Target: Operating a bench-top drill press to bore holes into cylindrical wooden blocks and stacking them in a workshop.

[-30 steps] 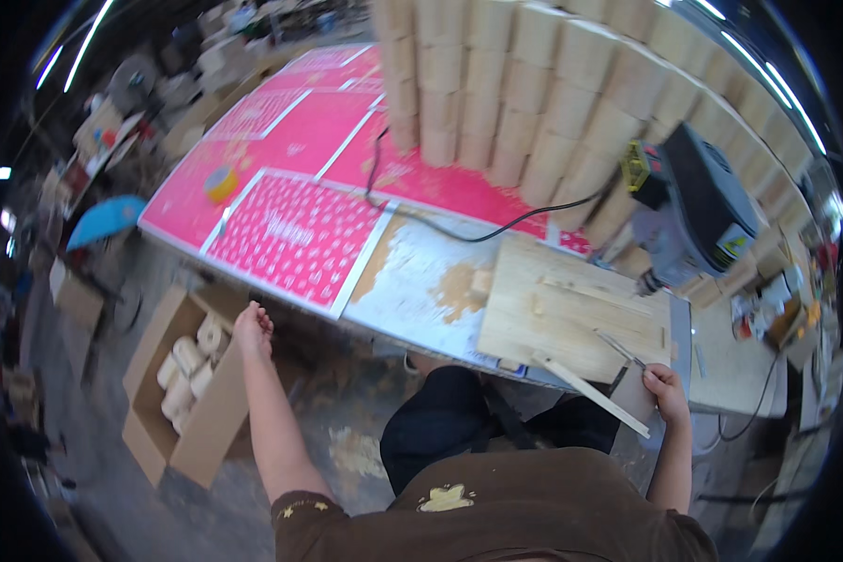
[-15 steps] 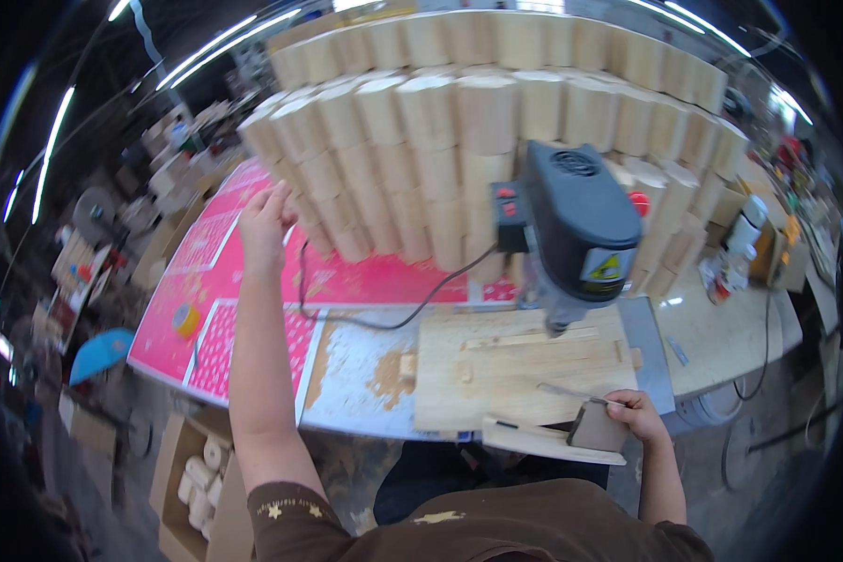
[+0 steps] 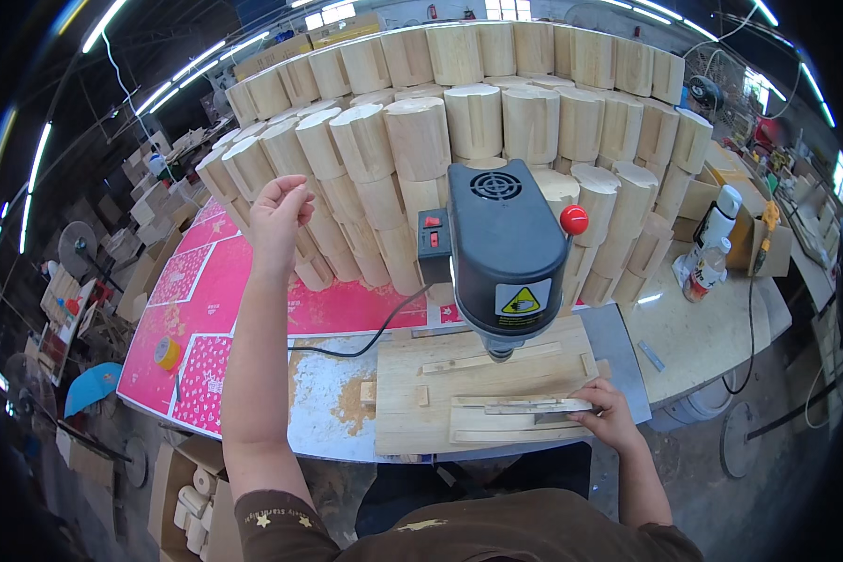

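My left hand (image 3: 279, 208) is raised in front of the stacked pale wooden blocks (image 3: 361, 150), with its fingers curled in and nothing visible in them. I cannot tell whether it touches a block behind it. Low on the right, my right hand (image 3: 611, 413) grips the end of a thin wooden strip (image 3: 525, 406) with a greyish edge. That strip lies over a flat wooden board (image 3: 403, 379) with narrow battens on it. A dark grey bench drill (image 3: 508, 248) with red switches and a red-knobbed lever stands above the board, its chuck (image 3: 502, 354) pointing down.
Pink patterned sheeting (image 3: 332, 314) covers the table's left part, with a roll of yellow tape (image 3: 167, 353) on it. A black cable (image 3: 375, 339) crosses toward the drill. Bottles (image 3: 710, 262) stand at right. A cardboard box (image 3: 166, 492) holds wooden pieces at lower left.
The view has shifted. My left hand has curled its fingers, near the blocks. My right hand has turned the wooden piece from showing its dark flat face to lying along the board.
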The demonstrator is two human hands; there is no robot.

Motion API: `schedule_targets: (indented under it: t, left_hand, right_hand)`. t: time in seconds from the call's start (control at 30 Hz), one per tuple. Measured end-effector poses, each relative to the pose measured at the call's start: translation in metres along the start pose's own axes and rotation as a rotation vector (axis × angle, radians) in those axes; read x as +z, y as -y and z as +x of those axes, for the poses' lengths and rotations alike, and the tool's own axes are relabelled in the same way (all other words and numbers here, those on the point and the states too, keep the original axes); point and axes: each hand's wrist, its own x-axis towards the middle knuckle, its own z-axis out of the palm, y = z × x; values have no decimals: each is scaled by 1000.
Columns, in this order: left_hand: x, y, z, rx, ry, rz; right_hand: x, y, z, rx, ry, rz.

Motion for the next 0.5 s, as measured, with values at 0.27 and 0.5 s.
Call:
schedule_targets:
  t: [0.27,0.5]
  left_hand:
    - [54,-4,2,6,118,100]
    - [121,27,18,149,89,387]
  right_hand:
    - [1,-20,-3,40,-14,106]
    - [5,-31,-9,144,-13,225]
